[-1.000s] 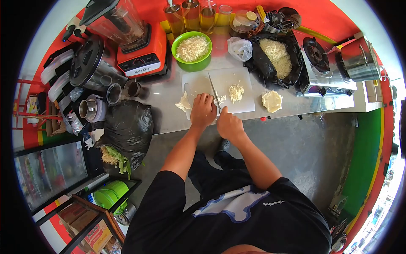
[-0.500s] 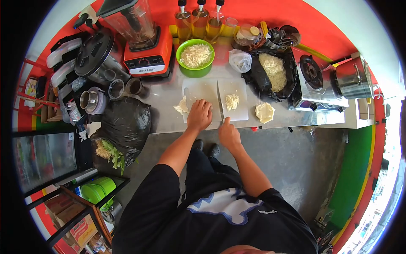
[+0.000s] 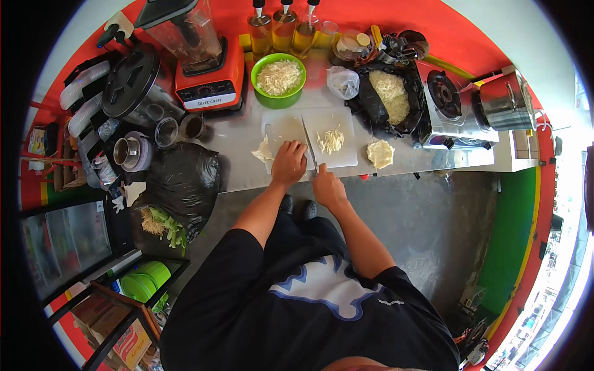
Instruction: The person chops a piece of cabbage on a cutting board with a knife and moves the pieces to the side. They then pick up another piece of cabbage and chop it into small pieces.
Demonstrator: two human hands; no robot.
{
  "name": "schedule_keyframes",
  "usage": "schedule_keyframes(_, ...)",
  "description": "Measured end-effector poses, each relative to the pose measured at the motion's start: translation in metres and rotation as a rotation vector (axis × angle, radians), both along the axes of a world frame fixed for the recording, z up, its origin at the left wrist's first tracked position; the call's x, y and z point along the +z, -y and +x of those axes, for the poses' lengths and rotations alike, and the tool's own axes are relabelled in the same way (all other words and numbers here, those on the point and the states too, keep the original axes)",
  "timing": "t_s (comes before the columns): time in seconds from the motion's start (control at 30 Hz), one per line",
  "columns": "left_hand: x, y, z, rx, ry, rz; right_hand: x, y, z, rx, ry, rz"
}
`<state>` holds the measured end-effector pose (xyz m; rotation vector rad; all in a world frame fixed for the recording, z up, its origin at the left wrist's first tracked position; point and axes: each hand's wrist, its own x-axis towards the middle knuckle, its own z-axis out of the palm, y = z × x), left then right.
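My right hand (image 3: 328,187) grips the handle of a kitchen knife (image 3: 309,137), its blade pointing away across the white cutting board (image 3: 281,120). Just left of the blade, my left hand (image 3: 289,162) rests at the near edge of the board, fingers bent and held together; whatever lies beneath them is hidden. A small loose pile of pale shreds (image 3: 330,141) is on the board, right of the knife. Over the board's left edge lies a thin, pale, irregular piece (image 3: 263,149). A pale round slab (image 3: 380,154) sits on the metal counter to the right.
Behind the board stands a green bowl (image 3: 278,101) of pale shreds. A black plastic bag (image 3: 365,102) of similar shreds is beside the stove (image 3: 455,139). The blender (image 3: 210,86), oil bottles (image 3: 284,32) and a large black bag (image 3: 185,179) surround the counter (image 3: 238,176).
The knife has shifted left, closer to my left hand, and its blade slants more. The shred pile on the board is more spread out. The whole view has shifted slightly.
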<state>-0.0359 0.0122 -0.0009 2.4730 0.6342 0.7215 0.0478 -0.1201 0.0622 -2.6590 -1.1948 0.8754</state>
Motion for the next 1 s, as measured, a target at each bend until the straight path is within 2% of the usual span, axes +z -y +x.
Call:
schedule_keyframes(0.43,0.001,-0.002,0.001,0.001,0.022,0.035,-0.017,-0.010,-0.019,0.078,0.157,-0.046)
schedule_keyframes(0.67,-0.002,0.002,0.000,0.031,0.046,0.030,-0.005,-0.016,-0.009,0.108,0.114,-0.027)
schedule_keyframes(0.87,0.000,0.010,-0.014,0.024,0.112,0.007,-0.020,-0.018,-0.013,0.029,0.100,-0.004)
schedule_keyframes(0.93,0.001,0.010,-0.021,-0.063,0.052,0.123,-0.015,-0.021,-0.004,0.048,0.047,0.021)
schedule_keyframes(1.0,0.004,0.010,-0.026,-0.097,0.040,0.120,-0.009,-0.020,-0.001,0.047,0.042,0.014)
